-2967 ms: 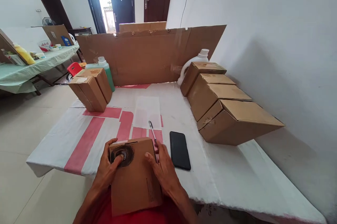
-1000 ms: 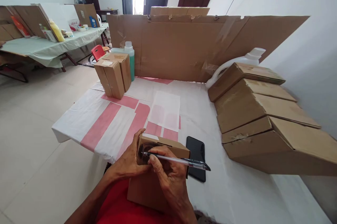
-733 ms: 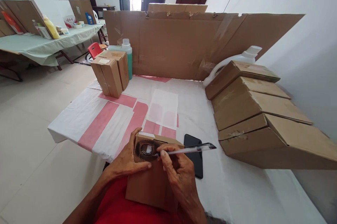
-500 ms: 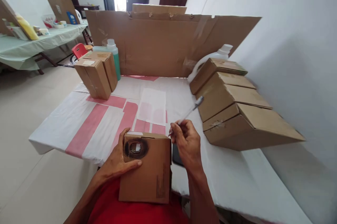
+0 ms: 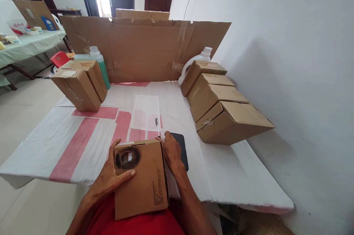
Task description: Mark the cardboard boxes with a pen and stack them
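Observation:
A small brown cardboard box [image 5: 143, 179] leans against my lap at the table's front edge. Near its upper left is a hole ringed with dark scribbled marks. My left hand [image 5: 113, 170] grips the box's left side, thumb across the front and fingers behind. At the upper right edge of the box, my right hand [image 5: 172, 151] is curled against it, some fingers hidden. A pen [image 5: 157, 127] points away from me just past the box, its near end by my right fingertips; whether they still touch it is unclear. A flat black device [image 5: 181, 146] lies beneath and beside my right hand.
Several cardboard boxes [image 5: 235, 117] line the right side, in front of a white jug [image 5: 203, 55]. Boxes [image 5: 80, 84] and a green-liquid bottle [image 5: 101, 63] stand at left. A cardboard panel [image 5: 143, 51] closes the back. A translucent sheet [image 5: 145, 111] lies mid-table.
My right hand has come down from holding the pen raised to the box's right edge. The pen is now lower, beyond the box. The view has turned right, showing more of the black device.

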Demonstrator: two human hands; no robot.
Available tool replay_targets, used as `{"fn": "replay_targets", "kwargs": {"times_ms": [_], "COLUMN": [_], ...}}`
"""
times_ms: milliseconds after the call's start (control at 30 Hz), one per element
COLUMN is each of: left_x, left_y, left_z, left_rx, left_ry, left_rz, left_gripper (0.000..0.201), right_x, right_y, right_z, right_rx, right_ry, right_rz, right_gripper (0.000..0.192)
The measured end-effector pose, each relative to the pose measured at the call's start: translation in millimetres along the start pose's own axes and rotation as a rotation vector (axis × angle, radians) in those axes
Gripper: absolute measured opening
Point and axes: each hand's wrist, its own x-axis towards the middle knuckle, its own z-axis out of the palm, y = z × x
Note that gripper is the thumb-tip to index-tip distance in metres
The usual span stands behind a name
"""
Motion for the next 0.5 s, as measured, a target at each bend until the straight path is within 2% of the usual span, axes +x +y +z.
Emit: {"fn": "replay_targets", "kwargs": {"times_ms": [133, 233, 367, 500], "left_x": [3, 5, 6, 3], "left_y": [-8, -13, -16, -23], "left_z": [0.0, 0.2, -0.1, -2.4], "left_rx": [0.004, -0.002, 0.001, 0.017], "left_ry": [-0.012, -0.022, -0.048, -0.004], "left_rz": [0.002, -0.009, 0.022, 0.052], "left_gripper": [0.107, 0.106, 0.108, 0.107], "right_x": [-24, -35, -28, -22], "right_y": [28, 46, 53, 53], "right_z": [-22, -29, -26, -21], "right_rx": [-0.093, -0.074, 0.088, 0.387], "right_ry": [0.061, 0.015, -0.043, -0.107], "right_rz": [0.175, 0.276, 0.34, 0.288], "right_gripper": [0.037, 0.043, 0.045, 0.032]}}
